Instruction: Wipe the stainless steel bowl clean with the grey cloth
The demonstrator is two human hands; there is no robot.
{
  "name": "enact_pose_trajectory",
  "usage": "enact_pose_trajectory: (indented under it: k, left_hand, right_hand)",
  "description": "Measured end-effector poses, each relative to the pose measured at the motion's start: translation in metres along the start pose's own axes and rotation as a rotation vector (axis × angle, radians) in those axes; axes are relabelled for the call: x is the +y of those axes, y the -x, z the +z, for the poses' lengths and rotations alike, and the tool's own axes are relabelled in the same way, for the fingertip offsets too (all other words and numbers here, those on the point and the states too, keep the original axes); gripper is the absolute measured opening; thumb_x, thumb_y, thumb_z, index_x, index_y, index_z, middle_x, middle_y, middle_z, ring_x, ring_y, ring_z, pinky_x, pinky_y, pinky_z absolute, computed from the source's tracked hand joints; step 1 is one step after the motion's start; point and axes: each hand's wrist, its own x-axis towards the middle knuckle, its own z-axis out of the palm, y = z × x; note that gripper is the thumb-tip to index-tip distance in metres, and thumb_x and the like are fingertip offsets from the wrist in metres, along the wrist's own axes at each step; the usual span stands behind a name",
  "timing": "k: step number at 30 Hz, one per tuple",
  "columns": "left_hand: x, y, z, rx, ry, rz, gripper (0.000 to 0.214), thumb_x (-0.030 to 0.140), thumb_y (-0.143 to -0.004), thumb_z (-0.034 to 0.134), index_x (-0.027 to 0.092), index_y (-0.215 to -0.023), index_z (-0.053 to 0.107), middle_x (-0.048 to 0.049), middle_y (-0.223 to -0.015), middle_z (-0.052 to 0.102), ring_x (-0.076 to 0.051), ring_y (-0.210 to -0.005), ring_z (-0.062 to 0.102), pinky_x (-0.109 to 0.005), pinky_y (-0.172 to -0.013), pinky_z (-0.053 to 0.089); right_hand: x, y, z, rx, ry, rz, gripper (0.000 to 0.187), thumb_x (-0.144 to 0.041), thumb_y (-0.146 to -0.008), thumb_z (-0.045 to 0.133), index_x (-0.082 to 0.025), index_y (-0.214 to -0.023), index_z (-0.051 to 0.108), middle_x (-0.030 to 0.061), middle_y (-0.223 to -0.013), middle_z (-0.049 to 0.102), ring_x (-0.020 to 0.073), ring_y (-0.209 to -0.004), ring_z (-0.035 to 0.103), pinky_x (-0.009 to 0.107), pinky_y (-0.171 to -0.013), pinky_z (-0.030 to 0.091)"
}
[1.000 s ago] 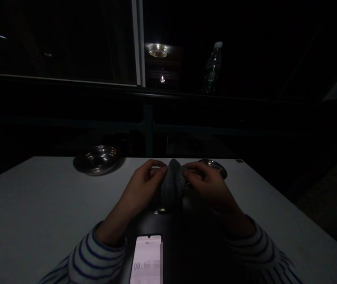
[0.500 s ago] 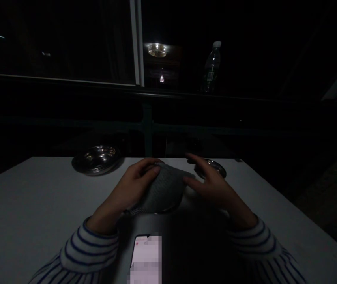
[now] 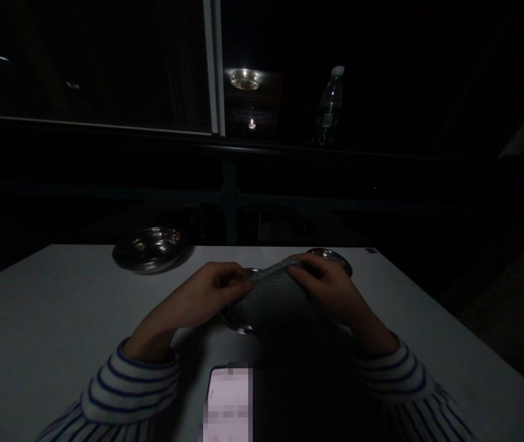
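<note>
A grey textured cloth hangs between my two hands over the white table. My left hand pinches its left upper corner between thumb and fingers. The right upper corner is pinched in my right hand. Behind and below the cloth a shiny metal plate or bowl lies on the table, mostly covered from sight. The cloth's lower part fades into dark shadow.
Stacked metal bowls stand at the table's far left. Another metal dish sits behind my right hand. A lit phone lies at the near edge of the white table. A plastic bottle stands on the ledge beyond.
My right hand has closed on the cloth's right corner, where before its fingers were spread. The cloth has shifted right and now hangs stretched between both hands, baring part of the metal dish.
</note>
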Motion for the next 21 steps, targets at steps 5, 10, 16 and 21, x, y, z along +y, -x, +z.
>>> enact_pose_trajectory:
  k: [5, 10, 16, 21]
  left_hand:
    - [0.005, 0.002, 0.008, -0.123, 0.034, -0.02, 0.021, 0.033, -0.076, 0.055, 0.017, -0.086, 0.063, -0.0011, -0.079, 0.064, -0.014, -0.07, 0.057, -0.024, -0.06, 0.042]
    - [0.005, 0.0, 0.011, -0.133, 0.115, -0.063, 0.025, 0.038, -0.075, 0.056, 0.015, -0.082, 0.06, 0.0021, -0.066, 0.058, -0.011, -0.059, 0.051, -0.021, -0.053, 0.037]
    - [0.004, -0.006, 0.018, 0.22, 0.169, -0.113, 0.026, 0.038, -0.076, 0.054, 0.013, -0.076, 0.062, 0.0012, -0.062, 0.058, -0.011, -0.058, 0.053, -0.02, -0.049, 0.038]
    - [0.001, -0.013, 0.031, 0.335, 0.517, -0.191, 0.021, 0.031, -0.078, 0.053, 0.014, -0.088, 0.058, -0.0001, -0.061, 0.061, -0.012, -0.054, 0.058, -0.02, -0.049, 0.044]
  right_hand:
    - [0.002, 0.003, 0.008, -0.021, 0.141, -0.139, 0.026, -0.026, -0.087, 0.045, -0.018, -0.107, 0.06, 0.0032, -0.106, 0.065, 0.0131, -0.099, 0.059, 0.024, -0.086, 0.044]
    - [0.004, 0.004, 0.014, -0.004, 0.241, -0.21, 0.027, -0.028, -0.088, 0.044, -0.02, -0.109, 0.059, 0.0039, -0.106, 0.065, 0.0149, -0.098, 0.059, 0.026, -0.085, 0.046]
    - [0.007, 0.003, 0.012, 0.244, 0.36, -0.198, 0.04, -0.031, -0.084, 0.049, -0.015, -0.12, 0.05, 0.0118, -0.108, 0.06, 0.0217, -0.099, 0.055, 0.039, -0.088, 0.043]
    - [0.009, 0.007, 0.03, -0.251, -0.038, -0.21, 0.089, -0.038, -0.067, 0.069, -0.02, -0.14, 0.021, 0.0112, -0.138, 0.037, 0.0241, -0.124, 0.038, 0.038, -0.099, 0.036]
